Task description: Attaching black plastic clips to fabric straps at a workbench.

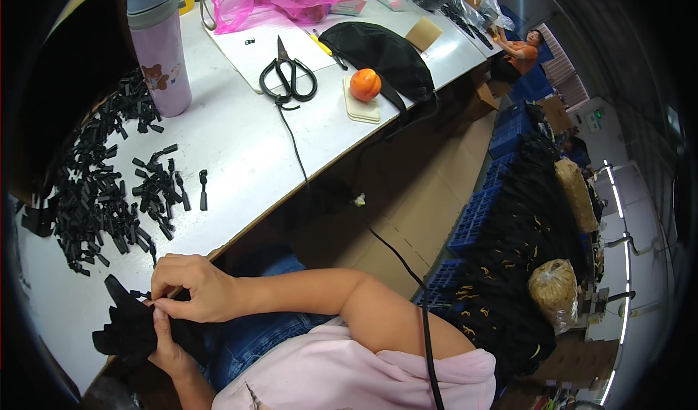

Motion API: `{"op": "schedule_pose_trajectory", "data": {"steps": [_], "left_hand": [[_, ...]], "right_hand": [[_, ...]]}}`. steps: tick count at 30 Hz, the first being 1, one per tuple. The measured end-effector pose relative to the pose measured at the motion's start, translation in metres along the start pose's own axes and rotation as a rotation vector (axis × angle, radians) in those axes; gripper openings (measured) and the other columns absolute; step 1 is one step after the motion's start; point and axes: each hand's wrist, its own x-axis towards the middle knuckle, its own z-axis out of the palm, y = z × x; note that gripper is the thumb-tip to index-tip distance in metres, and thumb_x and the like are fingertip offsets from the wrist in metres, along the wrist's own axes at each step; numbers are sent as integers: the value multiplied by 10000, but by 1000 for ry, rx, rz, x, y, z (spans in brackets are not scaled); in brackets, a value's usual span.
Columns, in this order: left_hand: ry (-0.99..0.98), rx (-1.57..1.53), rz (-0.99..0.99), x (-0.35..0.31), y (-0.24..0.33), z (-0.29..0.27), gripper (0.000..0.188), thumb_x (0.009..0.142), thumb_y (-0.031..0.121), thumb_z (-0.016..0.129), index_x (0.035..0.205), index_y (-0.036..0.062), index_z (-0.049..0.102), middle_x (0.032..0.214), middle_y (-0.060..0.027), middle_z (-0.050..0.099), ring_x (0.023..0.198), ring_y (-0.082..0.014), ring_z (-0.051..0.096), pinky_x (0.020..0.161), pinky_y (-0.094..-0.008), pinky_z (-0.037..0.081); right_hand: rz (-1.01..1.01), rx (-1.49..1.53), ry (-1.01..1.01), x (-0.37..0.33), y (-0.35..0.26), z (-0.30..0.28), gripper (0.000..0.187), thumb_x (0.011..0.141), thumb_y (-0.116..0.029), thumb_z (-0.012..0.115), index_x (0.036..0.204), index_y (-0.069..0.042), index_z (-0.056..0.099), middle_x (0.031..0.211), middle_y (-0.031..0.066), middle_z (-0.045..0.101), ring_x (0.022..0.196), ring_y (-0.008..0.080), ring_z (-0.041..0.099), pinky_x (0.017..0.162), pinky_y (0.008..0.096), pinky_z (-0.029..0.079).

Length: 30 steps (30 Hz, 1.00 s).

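Observation:
My right hand (193, 286) reaches across from the right with thumb and forefinger pinched on a small black zipper pull (139, 294). Right beneath it, my left hand (169, 344) grips a bunched piece of black fabric (125, 326) at the table's near edge. The fingertips of both hands nearly meet where pull and fabric come together; the exact joint is hidden. Just beyond the hands spreads a big heap of black zipper pulls (94, 206). Beside it lie a smaller cluster (156, 184) and a single pull (203, 190) set apart.
A lilac bottle (160, 61) stands behind the heap. Farther along the white table (240, 155) are black scissors (289, 75) tied to a cord, an orange fruit (365, 85), a black pouch (382, 53) and a pink bag (276, 1). Blue crates (476, 217) line the aisle; a person (520, 53) works beyond.

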Motion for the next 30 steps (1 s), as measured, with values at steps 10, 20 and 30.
{"op": "schedule_pose_trajectory", "data": {"steps": [10,20,30], "left_hand": [[141,-140,-178,-1,-3,-2,271,732,10,546,996,-31,505,937,-73,531,819,-146,528,755,-258,426],[-57,-202,-258,14,16,-6,193,700,-14,600,884,16,552,832,-29,557,763,-91,524,662,-200,432],[-83,29,-161,9,12,-13,145,705,41,595,848,20,584,776,-34,583,700,-85,542,621,-217,440]], "right_hand": [[194,168,-83,3,10,8,55,694,0,556,748,8,552,743,75,540,652,123,547,569,210,442],[176,55,-66,3,13,8,107,670,63,576,771,29,563,767,98,543,662,131,550,586,206,461],[-83,-247,-205,8,8,8,130,649,69,580,770,26,563,735,96,551,631,153,537,547,226,433]]}}
